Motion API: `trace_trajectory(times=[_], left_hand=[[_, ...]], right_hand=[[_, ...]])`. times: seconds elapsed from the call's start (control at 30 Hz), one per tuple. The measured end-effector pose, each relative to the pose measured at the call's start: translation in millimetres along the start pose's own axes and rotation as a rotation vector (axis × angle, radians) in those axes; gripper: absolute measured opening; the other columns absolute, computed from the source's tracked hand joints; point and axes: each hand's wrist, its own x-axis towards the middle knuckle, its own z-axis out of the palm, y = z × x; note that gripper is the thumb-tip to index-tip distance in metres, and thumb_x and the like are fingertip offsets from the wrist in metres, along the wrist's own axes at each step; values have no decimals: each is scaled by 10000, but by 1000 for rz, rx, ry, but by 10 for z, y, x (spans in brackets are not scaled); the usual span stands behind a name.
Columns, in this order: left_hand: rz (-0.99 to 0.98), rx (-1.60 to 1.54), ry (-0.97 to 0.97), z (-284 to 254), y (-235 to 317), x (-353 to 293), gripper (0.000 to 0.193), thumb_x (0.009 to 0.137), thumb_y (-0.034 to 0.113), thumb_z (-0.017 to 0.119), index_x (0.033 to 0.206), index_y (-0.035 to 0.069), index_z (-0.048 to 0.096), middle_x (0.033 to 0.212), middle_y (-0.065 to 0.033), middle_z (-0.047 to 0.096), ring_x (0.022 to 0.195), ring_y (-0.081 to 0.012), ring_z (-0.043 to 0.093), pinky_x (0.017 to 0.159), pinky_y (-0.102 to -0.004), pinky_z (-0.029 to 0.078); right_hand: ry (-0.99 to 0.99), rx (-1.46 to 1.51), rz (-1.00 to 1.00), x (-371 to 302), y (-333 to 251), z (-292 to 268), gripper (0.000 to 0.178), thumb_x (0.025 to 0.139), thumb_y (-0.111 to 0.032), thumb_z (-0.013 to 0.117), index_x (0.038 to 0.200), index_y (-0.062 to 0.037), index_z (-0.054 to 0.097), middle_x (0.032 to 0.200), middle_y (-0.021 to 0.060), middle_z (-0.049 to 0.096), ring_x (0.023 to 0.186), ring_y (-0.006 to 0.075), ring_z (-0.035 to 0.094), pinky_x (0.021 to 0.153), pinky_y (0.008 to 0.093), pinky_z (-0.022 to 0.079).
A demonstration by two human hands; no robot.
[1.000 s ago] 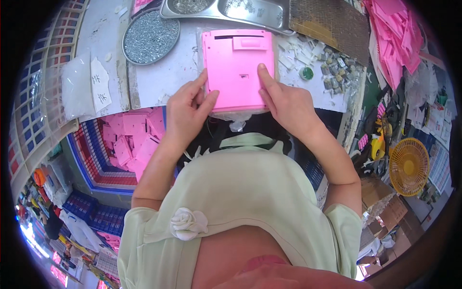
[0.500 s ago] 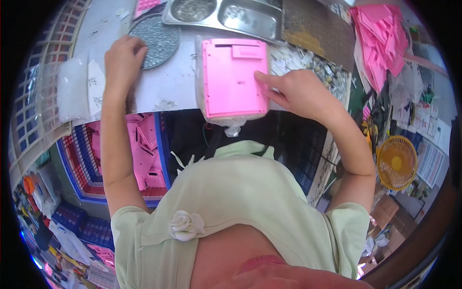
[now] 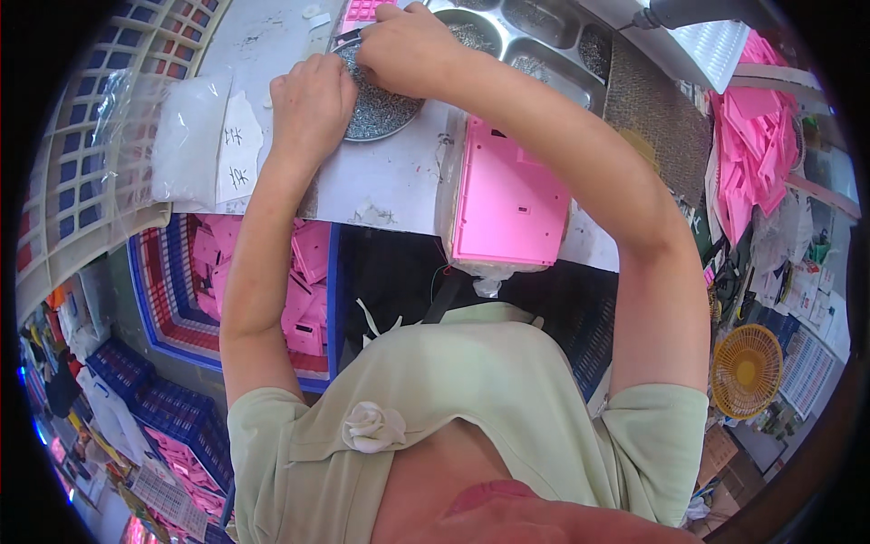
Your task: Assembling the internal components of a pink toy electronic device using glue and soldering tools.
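One tabletop (image 3: pixel 362 186) is shared by a pink panel (image 3: pixel 512 208), its long axis pointed away from the body, and, farther off to the left, a round dish (image 3: pixel 370 140). The dish's left edge is bordered by the left hand (image 3: pixel 311 104); its far side is overlapped by the right hand (image 3: pixel 403 50). Both are curled; whether metal bits (image 3: pixel 390 107) are gripped cannot be told.

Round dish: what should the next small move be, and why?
Probably pick a few metal bits from the round dish: the right hand is over its far part, the left hand at its left rim, and the pink panel lies unheld.
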Motion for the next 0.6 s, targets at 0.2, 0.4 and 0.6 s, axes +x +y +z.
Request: trace_trajectory(times=[0.2, 0.4, 0.6], left_hand=[[-21, 2, -129, -84, -24, 123, 208, 989, 259, 581, 948, 61, 628, 900, -114, 682, 923, -334, 652, 806, -490, 412], [12, -57, -61, -66, -107, 126, 213, 968, 265, 639, 929, 57, 661, 844, -124, 693, 842, -333, 667, 768, -466, 450], [-87, -125, -60, -88, -12, 199, 266, 960, 282, 650, 869, 33, 667, 822, -151, 689, 791, -361, 659, 689, -439, 475]], right_hand=[[-11, -49, 2, 119, 69, 29, 258, 885, -222, 567, 851, -96, 789, 957, 94, 752, 1084, 284, 634, 905, 473, 461], [136, -94, 18, 119, 99, 182, 277, 909, -231, 547, 965, -88, 778, 1040, 109, 745, 1157, 284, 615, 948, 475, 464], [171, 24, 39, 22, 168, 79, 235, 889, -203, 580, 941, -74, 770, 1045, 120, 744, 1116, 293, 627, 931, 466, 482]])
